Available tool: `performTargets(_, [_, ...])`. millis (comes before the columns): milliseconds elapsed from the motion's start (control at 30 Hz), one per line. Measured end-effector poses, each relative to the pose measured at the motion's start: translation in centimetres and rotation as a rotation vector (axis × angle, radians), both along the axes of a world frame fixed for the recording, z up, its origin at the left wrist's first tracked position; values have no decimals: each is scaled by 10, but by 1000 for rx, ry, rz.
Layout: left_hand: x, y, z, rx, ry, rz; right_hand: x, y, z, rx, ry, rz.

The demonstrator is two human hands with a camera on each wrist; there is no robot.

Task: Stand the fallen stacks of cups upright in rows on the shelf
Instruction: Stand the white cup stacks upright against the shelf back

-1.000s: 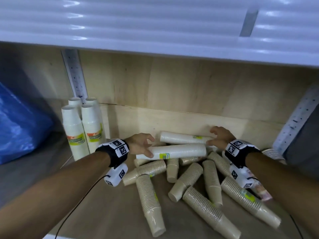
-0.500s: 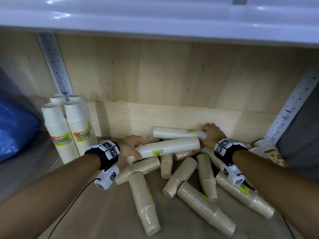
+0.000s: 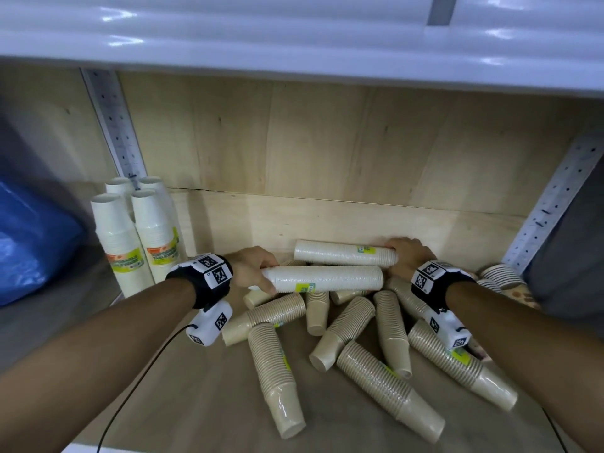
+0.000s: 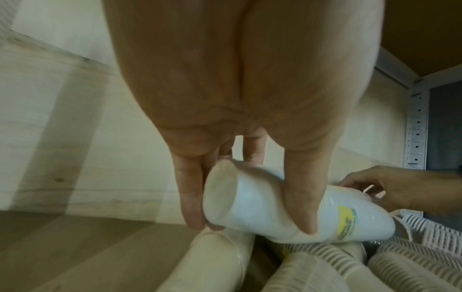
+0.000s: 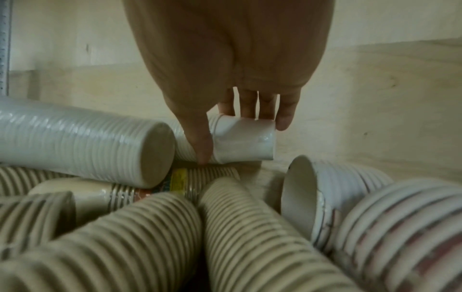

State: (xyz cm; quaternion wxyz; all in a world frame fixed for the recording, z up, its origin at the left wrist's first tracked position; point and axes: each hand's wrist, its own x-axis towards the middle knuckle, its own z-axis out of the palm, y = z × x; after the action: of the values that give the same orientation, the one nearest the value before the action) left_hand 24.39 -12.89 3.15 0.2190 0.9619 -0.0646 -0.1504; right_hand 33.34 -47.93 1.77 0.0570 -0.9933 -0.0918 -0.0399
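Left grip point(image 3: 250, 271) clasps the front white stack point(image 3: 327, 278); right grip point(image 3: 410, 258) pinches the rear white stack point(image 3: 343, 253) (both lying flat).

Your left hand point(image 3: 250, 273) grips narrow end of near white cup stack point(image 3: 327, 278), lying sideways atop heap of fallen beige cup stacks point(image 3: 359, 348) on wooden shelf point(image 3: 202, 397). Your right hand point(image 3: 410, 258) holds wide end of far white cup stack point(image 3: 343, 253), lying just behind, near back panel point(image 3: 327, 142). Four upright white stacks point(image 3: 137, 237) stand two by two at left by perforated metal upright point(image 3: 114, 122). Blue plastic bag point(image 3: 29, 243) at far left.
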Motion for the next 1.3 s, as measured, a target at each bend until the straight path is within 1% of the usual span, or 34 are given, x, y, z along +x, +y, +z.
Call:
performTargets(133, [-4,-3,18,17,-33,-18,-11,0,15,-52,-23,0])
performTargets(233, [-7,-6,34,-18,-100,1,-20,4,33,-89,-26,2])
performTargets(300, [-10,-9,46,-92,-150,11,-26,8,48,-96,-18,15])
performTargets(433, [-18,-16,75,-315,-222,18,-36,20,80,-123,-40,51])
performTargets(500, [-22,-19,89,-368,-276,38,-41,28,98,-100,-45,86])
performTargets(600, [-32,-21,113,-416,-361,52,-46,40,123,-16,-79,164])
performTargets(733, [-45,-13,145,-346,-476,75,-56,67,151,83,-105,291])
performTargets(867, [-58,2,173,-298,-595,135,-71,99,183,109,-150,357])
performTargets(967, [-73,15,192,-244,-663,181,-84,124,207,88,-160,389])
performTargets(1033, [-84,25,201,-209,-668,213,-93,142,221,72,-150,425])
performTargets(1133, [-104,42,209,-183,-627,270,-111,170,235,51,-149,508])
performTargets(1300, [-132,66,207,-146,-541,360,-135,210,238,67,-113,604])
